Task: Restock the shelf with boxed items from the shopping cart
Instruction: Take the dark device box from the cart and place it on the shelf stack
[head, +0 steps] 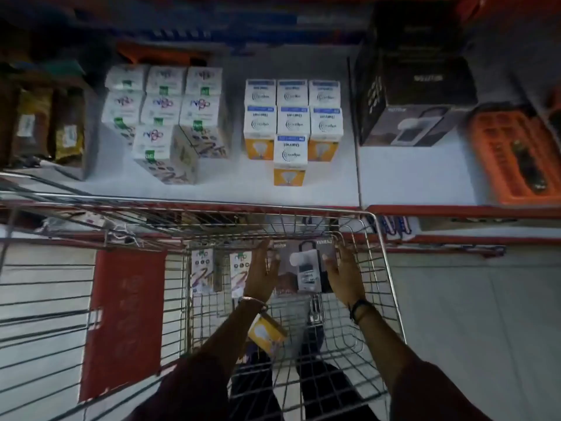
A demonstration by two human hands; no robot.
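Observation:
Inside the wire shopping cart (pixel 382 256) lies a grey lantern box (pixel 303 268). My left hand (pixel 262 275) presses its left side and my right hand (pixel 346 275) its right side, so both hands hold it. Two small white bulb boxes (pixel 202 270) stand left of it in the cart, and a yellow bulb box (pixel 267 332) lies nearer me under my left wrist. On the white shelf (pixel 334 183) beyond the cart stand several white boxes (pixel 164 117) and several white-and-yellow bulb boxes (pixel 293 123).
A matching grey lantern box (pixel 406 126) with a black box (pixel 416 77) behind it sits at the shelf's right. An orange packaged item (pixel 513 156) lies far right. Brown packets (pixel 45 126) stand far left. A red sign panel (pixel 121 323) hangs beside the cart.

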